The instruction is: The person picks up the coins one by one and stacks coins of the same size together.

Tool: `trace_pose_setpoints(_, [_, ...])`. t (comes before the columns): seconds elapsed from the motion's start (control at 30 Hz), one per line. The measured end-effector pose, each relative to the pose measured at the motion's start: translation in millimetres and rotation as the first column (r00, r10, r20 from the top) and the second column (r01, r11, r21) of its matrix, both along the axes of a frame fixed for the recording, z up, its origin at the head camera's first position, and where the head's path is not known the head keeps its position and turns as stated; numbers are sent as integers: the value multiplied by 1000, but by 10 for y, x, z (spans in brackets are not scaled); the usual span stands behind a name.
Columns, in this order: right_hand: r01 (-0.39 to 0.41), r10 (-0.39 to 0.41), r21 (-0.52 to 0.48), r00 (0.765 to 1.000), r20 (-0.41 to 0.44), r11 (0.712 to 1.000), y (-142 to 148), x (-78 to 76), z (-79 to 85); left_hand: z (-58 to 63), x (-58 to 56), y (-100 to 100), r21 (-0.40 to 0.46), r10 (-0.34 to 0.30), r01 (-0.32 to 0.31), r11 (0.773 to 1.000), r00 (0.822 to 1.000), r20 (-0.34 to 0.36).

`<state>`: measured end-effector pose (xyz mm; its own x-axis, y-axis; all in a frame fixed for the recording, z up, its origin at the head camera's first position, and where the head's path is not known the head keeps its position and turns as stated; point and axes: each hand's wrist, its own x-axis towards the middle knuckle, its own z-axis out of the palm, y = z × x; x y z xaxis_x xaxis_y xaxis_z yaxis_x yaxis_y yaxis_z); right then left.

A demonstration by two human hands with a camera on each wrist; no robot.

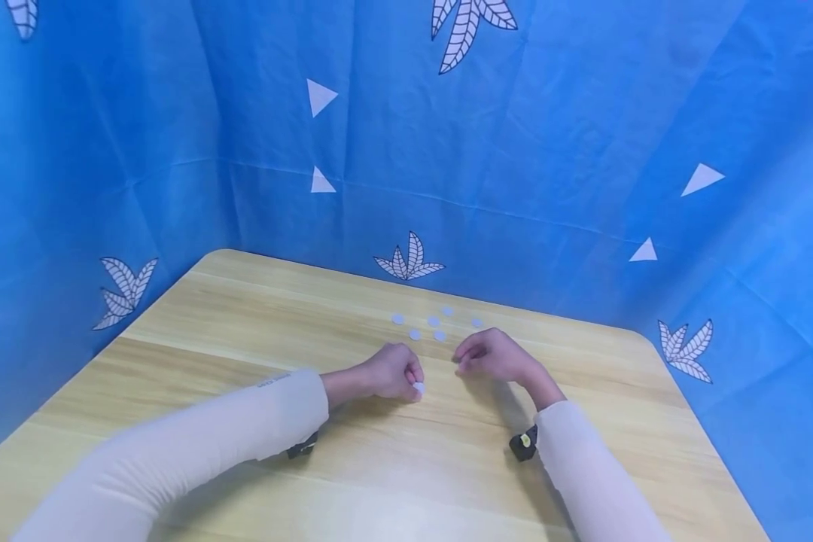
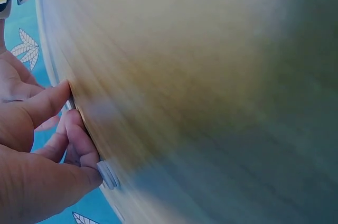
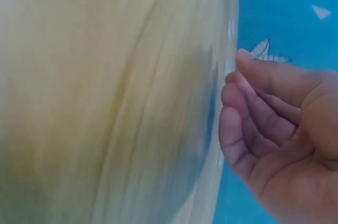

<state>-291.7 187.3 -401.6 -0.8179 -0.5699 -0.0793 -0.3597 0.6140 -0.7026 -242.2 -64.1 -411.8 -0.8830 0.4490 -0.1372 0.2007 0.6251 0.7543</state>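
Note:
My left hand (image 1: 394,373) pinches small white discs (image 1: 418,387) close over the table. The left wrist view shows these discs as a short stack (image 2: 108,175) at the tips of the thumb and curled fingers. To its right, my right hand (image 1: 494,355) hovers low over the wood, fingers loosely bent. In the right wrist view, the thumb (image 3: 274,78) and index finger are a little apart, with nothing visibly gripped. Several more white discs (image 1: 415,334) lie scattered flat on the table just beyond both hands.
The light wooden table (image 1: 244,331) has rounded far corners. A blue curtain (image 1: 406,135) with white leaf and triangle prints hangs behind it and along both sides. Dark wrist cameras (image 1: 524,444) sit below the pale sleeves (image 1: 210,421).

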Motion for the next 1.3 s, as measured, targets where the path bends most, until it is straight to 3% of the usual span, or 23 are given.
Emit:
trace_pose_setpoints(0.3, [155, -150, 50, 985, -88, 987, 132, -272, -110, -32, 1, -3, -2, 1, -1, 1000, 1000, -10])
trace_pose_setpoints(0.7, [378, -385, -73, 915, -118, 923, 291, -614, -294, -35, 14, 3, 1, 7, -7, 1000, 1000, 0])
trace_pose_setpoints(0.9, [381, -389, -90, 917, -92, 920, 338, -682, -292, -14, 5, 7, 0, 6, -6, 1000, 1000, 1])
trace_pose_setpoints(1.13, [338, -339, -18, 937, -84, 941, 330, -745, -244, -1, -1, 3, -12, 4, -4, 1000, 1000, -13])
trace_pose_setpoints(1.3, [335, -331, 20, 939, -96, 942, 292, -790, -250, -20, -1, -6, -16, -3, 3, 1000, 1000, -16])
